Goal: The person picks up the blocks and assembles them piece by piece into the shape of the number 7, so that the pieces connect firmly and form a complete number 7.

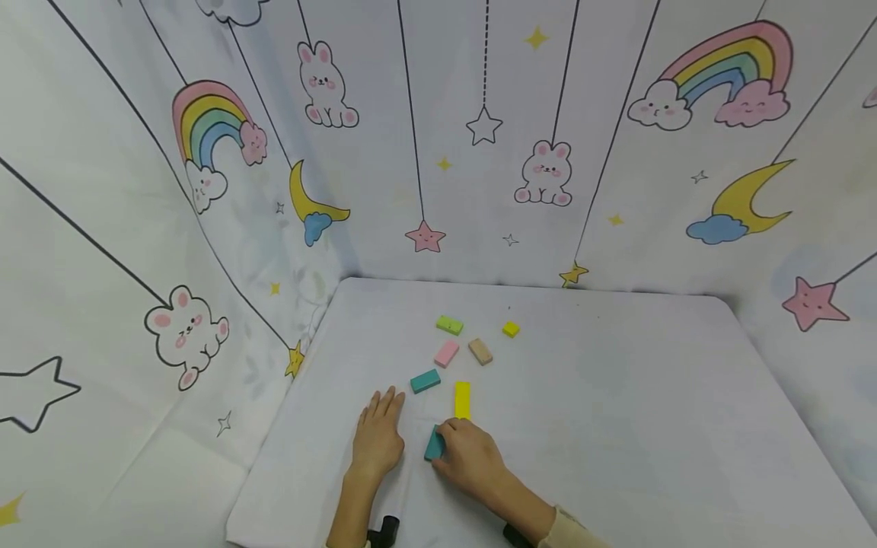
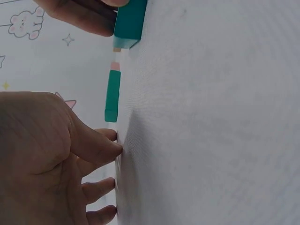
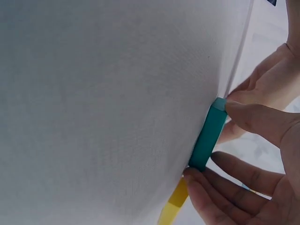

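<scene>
We see the right hand (image 1: 473, 460) pinch the nearer teal block (image 1: 432, 447) by its ends, presumably for control, toward the worktop (image 1: 617, 426)'s near edge; the left hand (image 1: 377, 439) rests, fingers extended, likely for support.

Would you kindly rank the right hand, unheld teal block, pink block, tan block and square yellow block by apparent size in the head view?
Right hand
Unheld teal block
Pink block, tan block: look alike
Square yellow block
</scene>
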Available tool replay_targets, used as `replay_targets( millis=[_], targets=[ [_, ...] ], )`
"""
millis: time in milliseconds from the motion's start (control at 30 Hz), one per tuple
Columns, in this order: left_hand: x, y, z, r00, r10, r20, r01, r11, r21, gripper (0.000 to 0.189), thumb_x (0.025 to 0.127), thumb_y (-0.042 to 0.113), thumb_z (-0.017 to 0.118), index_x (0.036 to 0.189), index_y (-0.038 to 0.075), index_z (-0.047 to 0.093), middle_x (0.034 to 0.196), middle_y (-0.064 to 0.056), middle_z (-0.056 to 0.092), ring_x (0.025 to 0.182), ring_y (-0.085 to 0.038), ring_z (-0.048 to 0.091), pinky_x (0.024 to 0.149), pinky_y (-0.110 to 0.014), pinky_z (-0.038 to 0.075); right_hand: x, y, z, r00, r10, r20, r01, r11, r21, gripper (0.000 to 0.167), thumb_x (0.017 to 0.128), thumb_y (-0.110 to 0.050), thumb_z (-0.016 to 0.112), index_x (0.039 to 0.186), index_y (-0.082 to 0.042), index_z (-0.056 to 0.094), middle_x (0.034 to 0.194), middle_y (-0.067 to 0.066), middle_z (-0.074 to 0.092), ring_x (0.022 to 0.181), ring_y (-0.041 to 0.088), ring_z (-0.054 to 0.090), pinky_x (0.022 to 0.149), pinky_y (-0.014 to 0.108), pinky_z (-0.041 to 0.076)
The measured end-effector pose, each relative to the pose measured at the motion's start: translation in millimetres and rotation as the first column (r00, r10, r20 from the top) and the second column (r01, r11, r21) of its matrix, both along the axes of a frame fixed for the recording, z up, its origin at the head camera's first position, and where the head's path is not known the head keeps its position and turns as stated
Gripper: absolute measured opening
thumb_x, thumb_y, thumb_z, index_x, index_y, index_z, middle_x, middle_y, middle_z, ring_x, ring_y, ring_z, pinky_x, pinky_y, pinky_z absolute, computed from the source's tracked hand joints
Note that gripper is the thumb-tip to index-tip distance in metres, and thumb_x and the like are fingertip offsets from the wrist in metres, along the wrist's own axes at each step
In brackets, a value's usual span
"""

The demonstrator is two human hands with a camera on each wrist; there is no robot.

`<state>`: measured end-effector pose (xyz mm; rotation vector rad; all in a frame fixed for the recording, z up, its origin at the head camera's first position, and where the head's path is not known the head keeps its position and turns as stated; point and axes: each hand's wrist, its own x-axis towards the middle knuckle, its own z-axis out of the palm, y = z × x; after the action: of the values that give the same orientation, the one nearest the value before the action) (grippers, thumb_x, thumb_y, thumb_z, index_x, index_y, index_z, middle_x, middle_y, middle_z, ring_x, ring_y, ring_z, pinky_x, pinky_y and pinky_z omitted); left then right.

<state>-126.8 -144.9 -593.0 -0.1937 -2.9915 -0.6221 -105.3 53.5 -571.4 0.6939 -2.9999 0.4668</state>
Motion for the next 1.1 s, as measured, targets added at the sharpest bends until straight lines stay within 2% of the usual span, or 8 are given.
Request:
replay_targets(
  millis=[200,500,767,1100],
  targets=[
    [-0.2,1.0,0.0,1.000,0.002,0.000,-0.002,1.000,0.010,0.065,0.084,-0.012,0.050,0.147,0.002,0.056,0.157,-0.019,0.048,0.148,-0.046,0.037,0.118,-0.067,0.033,2.7,7.5,-0.4,1.000,-0.013,0.004,0.013,1.000,-0.019,0.050,0.078,-0.039,0.091,0.116,-0.012,0.074,0.112,0.001,0.073,0.097,0.014,0.068,0.083,0.031,0.061],
    [0.1,2.1,-1.9,1.000,0.009,-0.025,-0.008,0.999,0.033,0.063,0.084,-0.011,0.046,0.145,0.001,0.058,0.156,-0.021,0.050,0.147,-0.049,0.038,0.117,-0.068,0.033,5.0,15.9,-1.8,0.998,-0.020,0.063,0.021,1.000,-0.015,0.051,0.078,-0.040,0.091,0.117,-0.012,0.074,0.113,0.001,0.072,0.097,0.013,0.067,0.084,0.031,0.061],
    [0.0,1.3,-1.5,1.000,0.011,0.011,-0.011,1.000,0.025,0.065,0.086,-0.011,0.045,0.148,0.002,0.055,0.159,-0.020,0.046,0.150,-0.047,0.035,0.119,-0.068,0.030,9.0,24.4,-1.7,0.997,-0.050,0.063,0.052,0.998,-0.040,0.050,0.078,-0.038,0.092,0.117,-0.014,0.074,0.117,0.002,0.072,0.102,0.015,0.067,0.089,0.034,0.061],
    [-0.2,1.1,-1.5,1.000,0.013,-0.002,-0.013,1.000,0.027,0.064,0.086,-0.011,0.045,0.147,0.002,0.056,0.158,-0.020,0.047,0.149,-0.048,0.036,0.118,-0.068,0.031,11.0,36.7,-3.2,0.996,-0.068,0.063,0.071,0.997,-0.034,0.052,0.078,-0.039,0.092,0.120,-0.014,0.074,0.120,0.001,0.073,0.108,0.017,0.067,0.091,0.036,0.060]
  ],
)
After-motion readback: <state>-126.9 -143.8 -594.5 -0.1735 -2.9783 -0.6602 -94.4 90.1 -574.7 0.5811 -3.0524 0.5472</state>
